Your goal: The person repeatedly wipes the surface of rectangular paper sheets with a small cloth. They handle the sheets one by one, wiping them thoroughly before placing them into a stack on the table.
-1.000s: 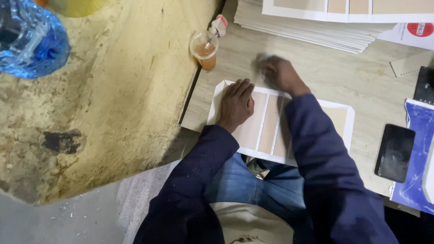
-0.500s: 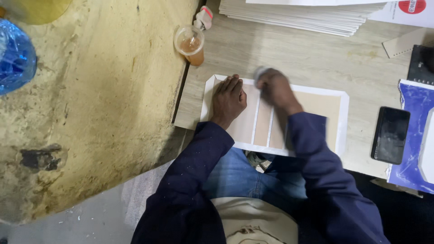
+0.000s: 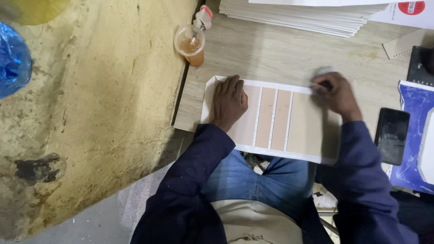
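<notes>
Blue plastic (image 3: 11, 58) shows at the far left beside a rough yellow wall (image 3: 99, 99), and a cup (image 3: 190, 44) of brown drink stands at the desk (image 3: 280, 52) edge. Next, the left hand (image 3: 229, 101) lies flat with its fingers (image 3: 230, 85) spread on the left end of a white card (image 3: 275, 119) with tan strips, which lies on the desk in front of the person. At the card's far right corner the right hand (image 3: 338, 95) is clenched around a pale thing (image 3: 323, 72) too blurred to tell, and a black phone (image 3: 391, 135) lies just beside it, near a blue bag (image 3: 418, 135).
</notes>
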